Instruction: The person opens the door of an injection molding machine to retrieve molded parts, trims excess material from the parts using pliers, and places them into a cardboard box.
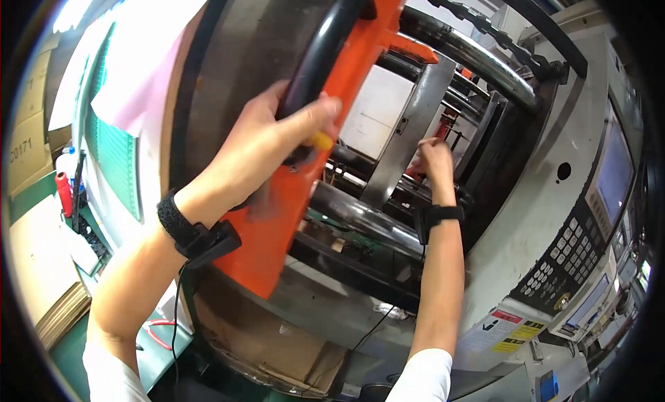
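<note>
My left hand point(267, 138) is wrapped round the black bar handle point(325, 45) of an orange sliding guard door point(267, 242), its thumb lying across the front. Beside that thumb a small yellow part point(320, 141) shows. My right hand point(435, 158) reaches through the machine opening with its fingers curled in, close to a grey metal plate point(409, 125). Something reddish shows by those fingers, and I cannot make out whether they hold it. Each wrist wears a black strap.
Shiny steel tie bars point(367, 218) cross the opening above and below my right arm. On the right stands a control panel point(564, 256) with keys and a screen. A green bench point(69, 360) with red-handled pliers point(159, 333) lies at lower left; a cardboard box point(277, 346) sits below the machine.
</note>
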{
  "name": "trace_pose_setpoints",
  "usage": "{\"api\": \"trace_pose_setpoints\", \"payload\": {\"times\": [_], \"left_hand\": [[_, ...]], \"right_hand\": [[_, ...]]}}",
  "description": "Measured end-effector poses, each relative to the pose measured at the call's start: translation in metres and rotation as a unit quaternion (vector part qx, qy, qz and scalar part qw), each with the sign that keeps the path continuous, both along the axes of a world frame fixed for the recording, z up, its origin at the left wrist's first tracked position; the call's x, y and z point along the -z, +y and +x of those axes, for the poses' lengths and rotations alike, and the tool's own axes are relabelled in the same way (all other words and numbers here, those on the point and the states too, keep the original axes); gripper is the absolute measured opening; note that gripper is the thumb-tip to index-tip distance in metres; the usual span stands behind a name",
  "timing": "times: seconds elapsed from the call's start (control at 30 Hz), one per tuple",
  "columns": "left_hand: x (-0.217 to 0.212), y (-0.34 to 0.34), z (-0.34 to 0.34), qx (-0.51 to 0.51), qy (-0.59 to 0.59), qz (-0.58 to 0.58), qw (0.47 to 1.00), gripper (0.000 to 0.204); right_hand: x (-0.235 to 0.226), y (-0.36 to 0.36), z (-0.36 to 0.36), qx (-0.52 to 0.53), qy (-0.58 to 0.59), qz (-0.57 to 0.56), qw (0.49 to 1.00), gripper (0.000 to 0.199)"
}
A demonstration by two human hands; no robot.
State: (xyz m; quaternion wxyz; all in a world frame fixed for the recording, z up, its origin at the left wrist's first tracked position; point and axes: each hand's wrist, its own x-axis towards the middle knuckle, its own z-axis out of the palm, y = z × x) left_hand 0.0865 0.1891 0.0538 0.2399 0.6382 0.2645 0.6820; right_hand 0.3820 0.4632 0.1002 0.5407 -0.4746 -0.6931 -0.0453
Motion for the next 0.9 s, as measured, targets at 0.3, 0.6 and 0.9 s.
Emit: {"api": "trace_pose_setpoints", "payload": {"times": [0.3,0.6,0.9], "left_hand": [[0.014,0.021,-0.001,-0.113,-0.15,0.079,0.979,0.027],[0.017,0.035,-0.003,-0.197,-0.193,0.112,0.955,0.022],[0.016,0.029,-0.007,-0.192,-0.2,0.111,0.954,0.022]], "right_hand": [[0.042,0.15,0.027,0.263,-0.218,-0.153,0.927,0.034],[0.084,0.222,0.072,0.313,-0.247,0.071,0.914,0.01],[0.044,0.202,0.044,0.119,-0.192,0.16,0.961,0.009]]}}
